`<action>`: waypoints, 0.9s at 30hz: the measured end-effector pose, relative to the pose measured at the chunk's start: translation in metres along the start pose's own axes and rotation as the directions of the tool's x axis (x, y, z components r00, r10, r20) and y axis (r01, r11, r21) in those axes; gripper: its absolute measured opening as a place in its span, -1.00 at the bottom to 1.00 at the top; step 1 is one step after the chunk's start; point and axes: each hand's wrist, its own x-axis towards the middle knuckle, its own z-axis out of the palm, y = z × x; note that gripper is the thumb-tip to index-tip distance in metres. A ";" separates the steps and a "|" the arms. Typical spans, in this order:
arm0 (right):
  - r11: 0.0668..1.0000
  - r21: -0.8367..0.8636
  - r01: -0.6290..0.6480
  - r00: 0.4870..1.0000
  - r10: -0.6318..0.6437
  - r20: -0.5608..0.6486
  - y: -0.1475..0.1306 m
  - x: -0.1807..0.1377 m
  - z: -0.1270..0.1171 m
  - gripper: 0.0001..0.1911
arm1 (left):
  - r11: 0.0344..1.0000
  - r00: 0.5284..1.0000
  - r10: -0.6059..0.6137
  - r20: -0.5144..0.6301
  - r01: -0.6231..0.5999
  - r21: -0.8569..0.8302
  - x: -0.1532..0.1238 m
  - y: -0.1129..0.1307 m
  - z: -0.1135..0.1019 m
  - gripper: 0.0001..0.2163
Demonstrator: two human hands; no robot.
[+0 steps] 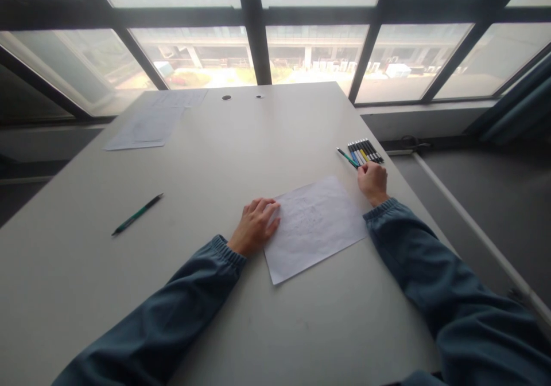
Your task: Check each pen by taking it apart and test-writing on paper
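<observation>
My left hand (255, 225) lies on the left edge of a white sheet of paper (331, 240), its fingers loosely extended. Faint, thin lines of a drawing show around the middle of the sheet. Beyond the sheet's right corner, my right hand (373, 181) is closed on one end of a green-and-black pen (346, 157), which points away to the left. Just past that hand is a row of several pens (365, 149), dark at both ends with blue, white and yellow parts; my fingers cover some of the near ends.
Another green-and-black pen (138, 214) lies on the left of the white table (241, 145). More paper sheets (148, 123) rest at the far left. Two small round holes sit near the far edge, before the windows. The table's right edge runs close to the pen row.
</observation>
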 end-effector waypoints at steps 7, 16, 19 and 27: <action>0.999 -0.022 -0.037 0.997 0.038 0.063 -0.009 -0.001 0.004 -0.76 | 1.000 1.000 0.004 0.006 -0.004 0.029 -0.001 -0.005 0.000 -0.70; 0.996 -0.030 -0.087 0.992 0.089 0.084 -0.008 0.007 0.009 -0.77 | 1.000 1.000 -0.020 0.012 0.020 0.002 -0.001 -0.005 -0.002 -0.71; 0.997 -0.025 -0.071 0.994 0.073 0.087 -0.006 0.008 0.009 -0.77 | 1.000 1.000 -0.017 0.010 0.017 0.005 -0.002 -0.007 -0.002 -0.70; 0.999 -0.016 -0.050 0.994 0.051 0.096 -0.004 0.008 0.008 -0.77 | 1.000 1.000 -0.020 0.014 0.020 0.010 -0.003 -0.009 -0.004 -0.71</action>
